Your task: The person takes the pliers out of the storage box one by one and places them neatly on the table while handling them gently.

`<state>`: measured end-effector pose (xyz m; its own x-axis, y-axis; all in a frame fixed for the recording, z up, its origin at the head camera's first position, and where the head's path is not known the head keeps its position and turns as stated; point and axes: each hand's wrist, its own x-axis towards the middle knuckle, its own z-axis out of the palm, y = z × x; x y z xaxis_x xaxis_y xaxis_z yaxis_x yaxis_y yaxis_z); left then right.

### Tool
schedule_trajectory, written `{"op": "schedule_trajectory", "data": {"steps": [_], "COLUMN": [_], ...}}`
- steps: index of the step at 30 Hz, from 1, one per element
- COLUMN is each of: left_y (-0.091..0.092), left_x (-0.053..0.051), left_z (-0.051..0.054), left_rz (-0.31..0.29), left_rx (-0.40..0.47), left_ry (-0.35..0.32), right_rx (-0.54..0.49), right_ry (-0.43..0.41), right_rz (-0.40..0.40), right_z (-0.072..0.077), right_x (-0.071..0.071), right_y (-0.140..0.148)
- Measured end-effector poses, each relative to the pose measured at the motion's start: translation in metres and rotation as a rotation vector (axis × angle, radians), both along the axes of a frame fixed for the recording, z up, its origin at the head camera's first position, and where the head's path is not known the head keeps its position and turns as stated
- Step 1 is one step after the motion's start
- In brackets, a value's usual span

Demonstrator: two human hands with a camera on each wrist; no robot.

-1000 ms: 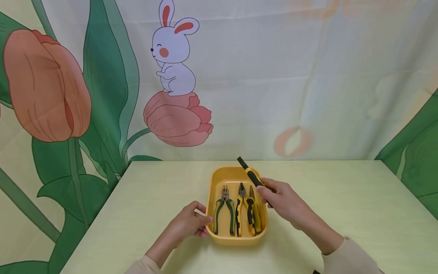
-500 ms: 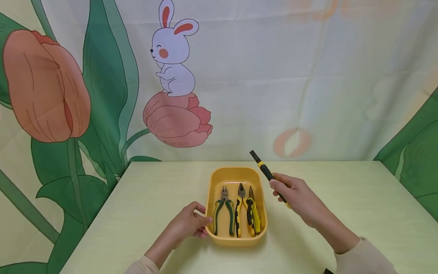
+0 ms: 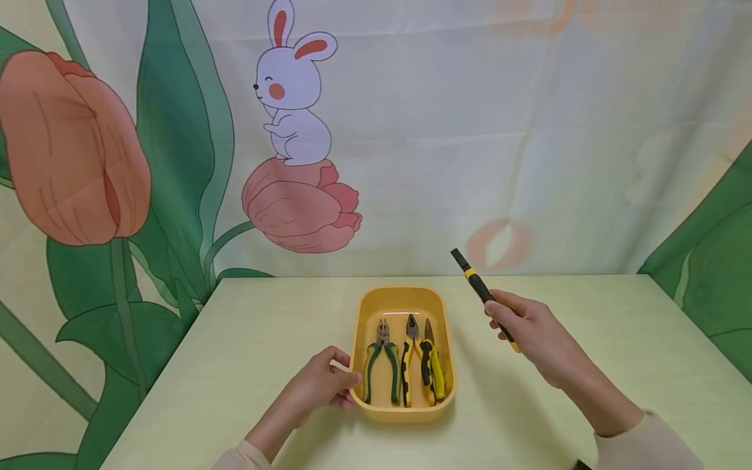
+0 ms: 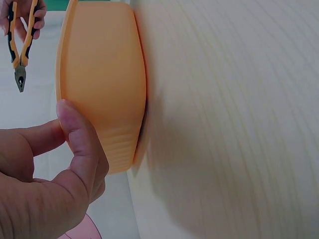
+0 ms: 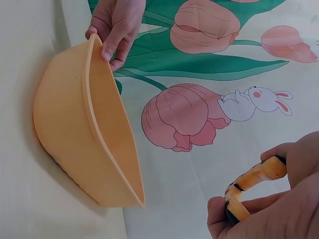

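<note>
My left hand [image 3: 322, 378] pinches the left rim of a yellow plastic tray [image 3: 405, 415], thumb and fingers on the edge. Inside lie green-handled pliers [image 3: 395, 371] at left, yellow-and-black combination pliers [image 3: 412, 324] in the middle, and slimmer pointed pliers [image 3: 426, 365] with yellow-and-black handles at right. Raised right of the tray, my right hand [image 3: 531, 334] grips another pair of pliers [image 3: 478, 285] by yellow-and-black handles, head pointing up and left. In the left wrist view, these pliers [image 4: 20, 75] have a blunt metal head and spread handles. The right wrist view shows their handle ends [image 5: 269, 170].
The tray stands on a pale wood-grain table [image 3: 264, 313]. Behind it hangs a cloth backdrop [image 3: 423, 163] printed with tulips and a white rabbit [image 3: 302, 137]. A small dark object [image 3: 581, 465] shows at the bottom edge near the right sleeve.
My right hand has carried the pliers from over the tray's right side up and to the right, away from it. The left hand stays on the rim.
</note>
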<state>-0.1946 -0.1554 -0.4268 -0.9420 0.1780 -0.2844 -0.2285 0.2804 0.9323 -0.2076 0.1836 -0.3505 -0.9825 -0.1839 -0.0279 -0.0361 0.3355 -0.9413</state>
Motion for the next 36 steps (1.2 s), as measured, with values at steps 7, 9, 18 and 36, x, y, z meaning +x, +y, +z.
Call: {"op": "schedule_trajectory", "data": {"steps": [7, 9, 18, 36], "left_y": [0.000, 0.001, 0.001, 0.002], "left_x": [0.002, 0.002, 0.002, 0.000], "left_z": [0.001, 0.001, 0.002, 0.001], "left_rz": [0.011, 0.014, 0.010, 0.026], "left_rx": [-0.008, -0.011, -0.002, -0.019], "left_ry": [-0.007, -0.008, 0.004, 0.004], "right_rx": [0.011, 0.018, 0.040, 0.058], "right_ry": [-0.005, -0.009, -0.007, -0.059], "right_rz": [-0.031, -0.040, -0.069, -0.109], "right_z": [0.001, 0.002, 0.000, -0.014], "right_x": [0.002, 0.003, 0.003, 0.004], "right_y": [0.009, 0.013, 0.029, 0.050]}}
